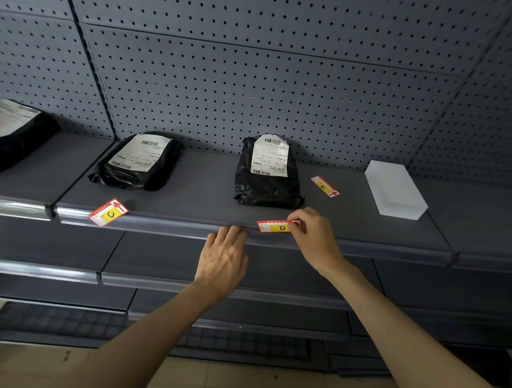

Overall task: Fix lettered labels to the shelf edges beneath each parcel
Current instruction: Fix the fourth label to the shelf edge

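Three black parcels with white shipping slips lie on the grey shelf: one at far left [7, 135], one left of centre [139, 162], one in the middle [267, 173]. My right hand [313, 237] pinches the right end of the red-and-yellow D label [275, 226] at the shelf's front edge [167, 226], below the middle parcel. My left hand [223, 258] rests its fingertips on the clear edge strip just left of that label. The C label [108, 212] lies tilted over the edge below the second parcel. An E label [325, 186] lies flat on the shelf.
A white translucent box [394, 190] sits on the shelf at right. A grey pegboard wall [259, 84] backs the shelf. Lower shelves [53, 271] jut out below my arms, above a tiled floor [245, 386].
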